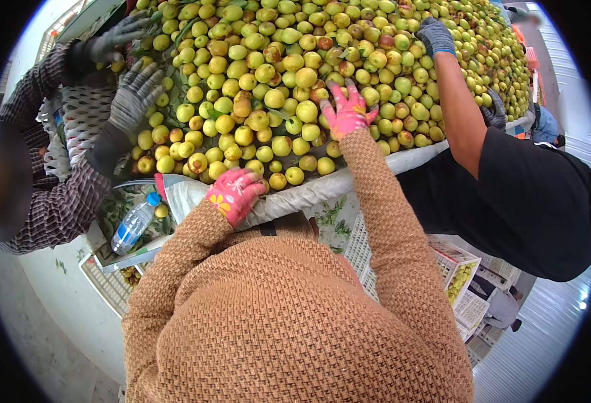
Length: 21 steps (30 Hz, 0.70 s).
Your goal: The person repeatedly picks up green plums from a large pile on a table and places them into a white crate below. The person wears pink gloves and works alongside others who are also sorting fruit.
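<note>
A broad heap of yellow-green jujubes (255, 121), some with reddish-brown patches, fills the sorting table before me. My right hand (348, 111), in a pink flowered glove, lies palm down on the fruit with its fingers spread. Nearer to me, my left hand (236, 195) wears the matching glove. It rests palm down at the table's padded, cloth-wrapped rim (305, 197), fingers reaching over the nearest jujubes. Whatever may be under its palm is hidden. Green leaves (277, 115) lie scattered among the fruit.
At left, a co-worker's grey-gloved hands (136, 95) are beside white foam netting (88, 118). A plastic bottle (133, 224) lies in a side tray. At right, another co-worker's gloved hand (436, 38) reaches into the heap. Crates (456, 274) stand below.
</note>
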{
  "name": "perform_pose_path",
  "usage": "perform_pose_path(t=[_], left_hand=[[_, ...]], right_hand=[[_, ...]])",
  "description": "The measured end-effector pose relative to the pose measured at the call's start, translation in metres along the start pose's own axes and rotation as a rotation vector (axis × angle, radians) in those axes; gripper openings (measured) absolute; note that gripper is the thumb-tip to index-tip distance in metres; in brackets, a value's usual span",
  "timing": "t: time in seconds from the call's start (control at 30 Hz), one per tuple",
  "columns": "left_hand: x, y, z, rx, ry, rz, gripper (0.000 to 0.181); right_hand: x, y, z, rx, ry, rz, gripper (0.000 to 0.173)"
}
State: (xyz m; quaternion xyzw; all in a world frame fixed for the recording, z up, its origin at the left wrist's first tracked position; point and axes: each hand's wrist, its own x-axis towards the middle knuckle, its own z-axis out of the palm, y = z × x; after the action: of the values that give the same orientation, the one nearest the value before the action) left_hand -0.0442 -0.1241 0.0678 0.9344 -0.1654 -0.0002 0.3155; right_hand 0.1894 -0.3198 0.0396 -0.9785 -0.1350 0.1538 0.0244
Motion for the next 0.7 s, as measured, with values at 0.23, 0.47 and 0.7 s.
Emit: perform_pose_path(t=[0.23, 0.47, 0.7], left_hand=[[-0.002, -0.004, -0.003, -0.106, 0.015, -0.062, 0.021], [-0.012, 0.006, -0.031, -0.138, -0.052, -0.207, 0.023], [0.018, 0.017, -0.006, 0.039, -0.027, -0.037, 0.035]], right_hand=[[-0.072, -0.056, 0.005, 0.131, -0.243, -0.314, 0.061], [-0.120, -0.060, 0.030, 0.275, -0.429, -0.818, 0.067], [-0.042, 0.011, -0.030, 0.565, -0.266, -0.374, 0.031]])
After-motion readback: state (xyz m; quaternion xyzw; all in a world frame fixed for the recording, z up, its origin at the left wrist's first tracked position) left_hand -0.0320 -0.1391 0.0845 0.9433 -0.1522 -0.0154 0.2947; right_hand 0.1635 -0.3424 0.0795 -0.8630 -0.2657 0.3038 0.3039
